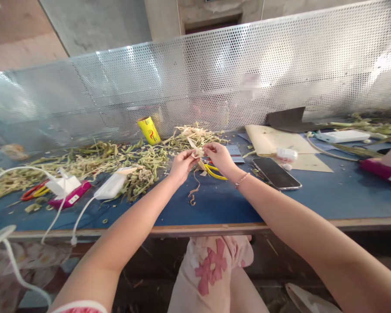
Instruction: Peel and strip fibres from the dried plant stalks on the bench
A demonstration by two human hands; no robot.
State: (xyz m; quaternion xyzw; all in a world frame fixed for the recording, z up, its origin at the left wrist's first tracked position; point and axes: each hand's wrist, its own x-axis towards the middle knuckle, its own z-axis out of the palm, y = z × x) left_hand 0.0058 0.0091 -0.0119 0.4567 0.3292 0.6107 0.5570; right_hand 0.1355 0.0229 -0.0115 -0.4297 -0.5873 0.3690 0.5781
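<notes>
The left hand [181, 164] and the right hand [219, 156] nearly meet above the middle of the blue desk [169, 211], both partly closed, with thumbs and fingers drawn in to a pinch. Between the fingertips of the two hands is a small, pale, dry-looking piece [198, 152], one pointed strip of it sticking up toward the upper left; the left fingers clearly have hold of it, while the right fingertips are at its other side, and whether they grip it or only touch it I cannot tell. A bracelet [242, 179] circles the right wrist. Just below the right hand, a tool with yellow handles [215, 171] lies partly hidden, and a thin curled strand [193, 191] rests on the desk nearer the front edge. Behind the hands is a heap of pale dry strips [195, 132], and greener dried stems and leaves [150, 163] spread away to the left. A yellow tube [149, 130] stands tilted at the back, near the perforated metal panel [169, 78]. Right of the hands, a dark-screened phone [276, 174] lies flat, with a small white case [286, 154] just behind it, near a cream-coloured sheet [267, 141]
</notes>
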